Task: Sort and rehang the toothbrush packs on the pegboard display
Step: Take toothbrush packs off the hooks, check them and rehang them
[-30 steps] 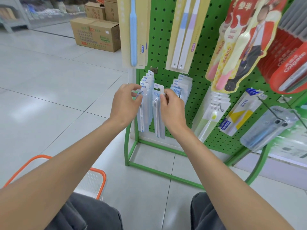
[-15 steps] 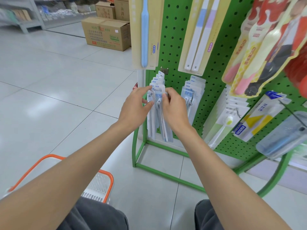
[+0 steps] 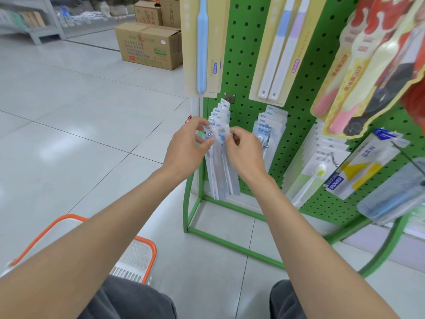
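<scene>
A row of clear toothbrush packs (image 3: 218, 111) with blue "NEW" headers hangs on a low hook at the left edge of the green pegboard (image 3: 296, 93). My left hand (image 3: 186, 146) pinches the front pack (image 3: 212, 166) of that row right at the hook's tip (image 3: 209, 134). My right hand (image 3: 245, 153) pinches the top of another clear pack (image 3: 230, 178), held against the front of the row. A second row of similar packs (image 3: 269, 127) hangs on the hook to the right.
Tall beige toothbrush cards (image 3: 202, 47) hang above, and colourful packs (image 3: 358, 72) crowd the right side. An orange-rimmed white basket (image 3: 135, 256) sits on the floor by my left knee. Cardboard boxes (image 3: 149, 44) stand behind on the tiled floor. The green stand frame (image 3: 230, 246) runs along the floor.
My right hand has brought its pack left, up against the row on the hook. Both hands have closed in together at the hook's tip. The view has shifted slightly.
</scene>
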A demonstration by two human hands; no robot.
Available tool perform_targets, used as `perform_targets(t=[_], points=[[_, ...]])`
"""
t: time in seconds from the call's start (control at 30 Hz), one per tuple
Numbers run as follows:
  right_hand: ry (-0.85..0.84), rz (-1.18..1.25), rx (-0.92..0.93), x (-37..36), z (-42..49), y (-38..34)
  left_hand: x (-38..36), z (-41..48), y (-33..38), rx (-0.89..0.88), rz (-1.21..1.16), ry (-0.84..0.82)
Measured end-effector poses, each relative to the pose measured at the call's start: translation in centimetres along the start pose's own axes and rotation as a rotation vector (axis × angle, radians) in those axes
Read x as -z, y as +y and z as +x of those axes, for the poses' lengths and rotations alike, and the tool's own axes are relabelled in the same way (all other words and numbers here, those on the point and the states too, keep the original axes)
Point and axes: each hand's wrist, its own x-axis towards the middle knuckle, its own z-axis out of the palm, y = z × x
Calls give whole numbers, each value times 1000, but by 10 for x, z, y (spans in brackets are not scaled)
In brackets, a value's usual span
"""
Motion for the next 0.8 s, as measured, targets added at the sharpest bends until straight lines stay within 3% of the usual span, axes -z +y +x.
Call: perform_targets(t=[0.27, 0.4, 0.63, 0.8], points=[[-73, 75, 41, -4, 1, -4, 1, 1, -1, 24, -50, -18], [43, 202, -13, -9, 2, -5, 0, 2, -2, 6, -46, -10], [-2, 173, -19, -10, 5, -4, 0, 3, -3, -104, 92, -33], [57, 309, -108, -7, 13, -5, -2, 3, -2, -130, 152, -55]])
